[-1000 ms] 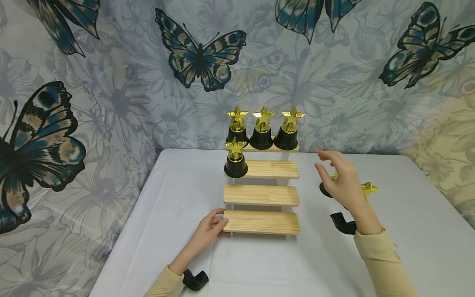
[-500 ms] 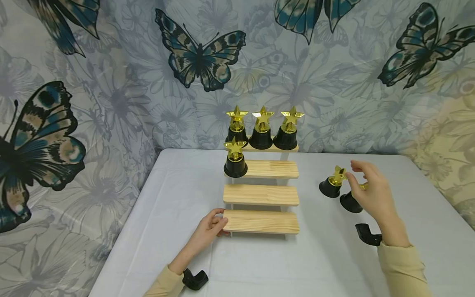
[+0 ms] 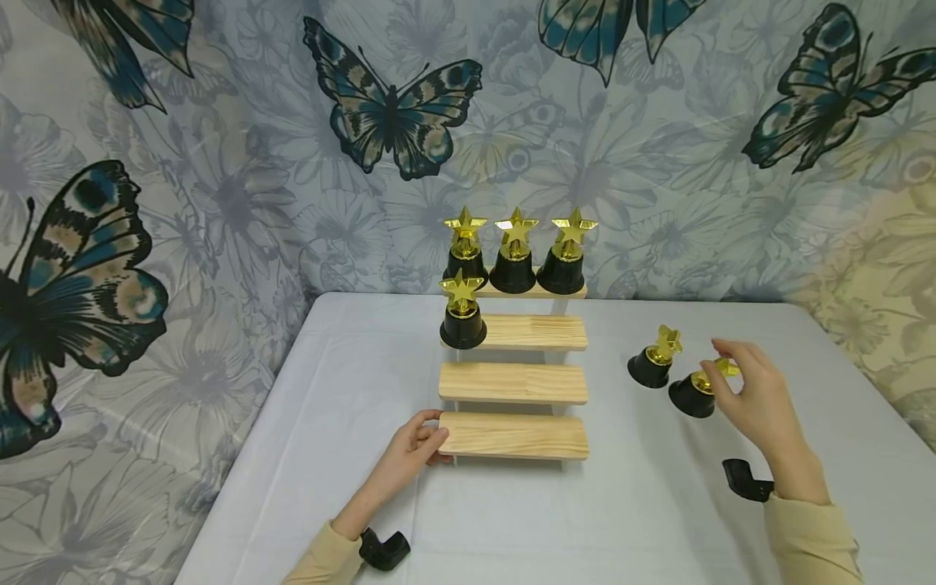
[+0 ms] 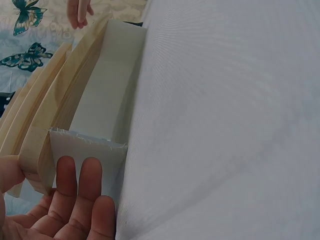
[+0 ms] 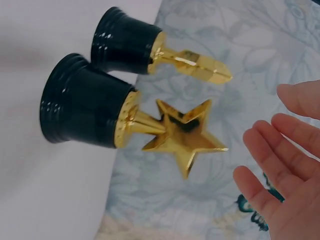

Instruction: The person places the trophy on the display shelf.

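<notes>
Closest in, see tan sleeves (image 3: 808,536) on both forearms, a black wrist piece (image 3: 385,552) on the left, a matching piece (image 3: 747,481) on the right. Just past that, have the left hand (image 3: 412,448) grasping the left end of the bottom board (image 3: 515,435), thumb on top, other fingers at the edge and down by the white support (image 4: 87,155). Over to the right, have the right hand (image 3: 756,398) released, fingers spread, thumb and fingertips beside the star of the near loose trophy (image 3: 691,398). Can see a gap to that star in the right wrist view. Find that trophy upright on the white tablecloth (image 3: 366,366), right of the boards, with the far loose trophy (image 3: 649,369) just beside it, also upright.

Going up the steps, see the third board (image 3: 512,383), then the second board (image 3: 537,331) with one trophy (image 3: 463,327) on its left end. On the top board (image 3: 530,296), count three trophies (image 3: 514,274) in a row, gold stars on black bases. Behind everything, get a floral backdrop (image 3: 241,203) with large butterflies (image 3: 391,122).
</notes>
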`<state>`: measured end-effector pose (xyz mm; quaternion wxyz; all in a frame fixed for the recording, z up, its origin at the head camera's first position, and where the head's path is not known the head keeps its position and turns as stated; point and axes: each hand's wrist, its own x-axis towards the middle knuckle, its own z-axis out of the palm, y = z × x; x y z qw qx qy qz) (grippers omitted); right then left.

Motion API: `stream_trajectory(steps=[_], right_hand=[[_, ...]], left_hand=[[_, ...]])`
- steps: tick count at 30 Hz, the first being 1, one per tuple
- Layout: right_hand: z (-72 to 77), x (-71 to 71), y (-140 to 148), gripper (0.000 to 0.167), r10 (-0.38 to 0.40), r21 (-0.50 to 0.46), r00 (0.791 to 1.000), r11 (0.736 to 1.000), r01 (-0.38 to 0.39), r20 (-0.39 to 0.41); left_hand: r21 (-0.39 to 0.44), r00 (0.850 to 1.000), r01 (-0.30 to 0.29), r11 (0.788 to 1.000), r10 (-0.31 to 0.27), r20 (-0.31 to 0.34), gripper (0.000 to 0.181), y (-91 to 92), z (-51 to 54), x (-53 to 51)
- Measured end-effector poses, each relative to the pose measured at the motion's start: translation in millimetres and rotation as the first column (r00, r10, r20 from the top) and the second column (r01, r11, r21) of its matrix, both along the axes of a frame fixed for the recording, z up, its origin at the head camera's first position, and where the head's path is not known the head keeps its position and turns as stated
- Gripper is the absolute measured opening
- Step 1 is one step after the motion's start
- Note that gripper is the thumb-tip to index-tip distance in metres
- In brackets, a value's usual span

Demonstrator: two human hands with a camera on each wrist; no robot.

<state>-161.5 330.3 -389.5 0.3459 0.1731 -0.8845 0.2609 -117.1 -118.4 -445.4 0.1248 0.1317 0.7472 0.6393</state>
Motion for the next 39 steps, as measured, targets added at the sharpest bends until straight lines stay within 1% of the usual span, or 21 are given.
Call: stream_trajectory(steps=[5,11,19,22,25,29,33,36,39], right_hand=[[-7.9,-1.1,9,0.038,-0.008,0.004,1.000,1.000,0.008,0.006],[-16.6,-2.3,18,0.036,-0.029,-0.013,0.995,0.999,0.030,0.091],[-24.0,-4.4,24,0.037,-0.076,0.000,0.988,0.997,0.077,0.135],[-26.7,-5.4,27,0.036,-0.074,-0.033,0.985,0.996,0.080,0.157],[-28.9,-6.5,29,0.036,-0.064,-0.060,0.985,0.995,0.074,0.159],[-30.3,-7.7,31,0.035,-0.057,-0.063,0.985,0.996,0.068,0.162],[-31.6,-8.5,33,0.034,-0.047,-0.063,0.979,0.996,0.061,0.201],[-33.0,-9.7,35,0.033,-0.026,-0.084,0.973,0.995,0.047,0.231],[-34.2,-10.3,36,0.032,-0.009,-0.107,0.971,0.994,0.035,0.240]], left_hand=[[0.005,1.000,0.004,1.000,-0.004,0.000,0.039,-0.7,-0.5,-0.9],[0.013,1.000,0.005,1.000,-0.005,0.006,0.039,-0.3,-2.9,-1.0],[0.023,1.000,0.000,1.000,0.000,0.007,0.038,0.0,-3.9,-0.8],[0.024,1.000,-0.001,1.000,0.000,0.007,0.038,0.0,-4.1,-0.8],[0.024,1.000,-0.002,1.000,0.002,0.004,0.038,0.3,-3.9,-0.9],[0.023,1.000,-0.006,1.000,0.006,0.006,0.038,0.7,-3.7,-0.8],[0.022,1.000,-0.011,1.000,0.011,0.006,0.038,1.1,-3.2,-0.6],[0.021,1.000,-0.013,1.000,0.013,0.005,0.038,1.2,-2.8,-0.4],[0.021,1.000,-0.015,1.000,0.015,0.005,0.038,1.2,-2.6,-0.3]])
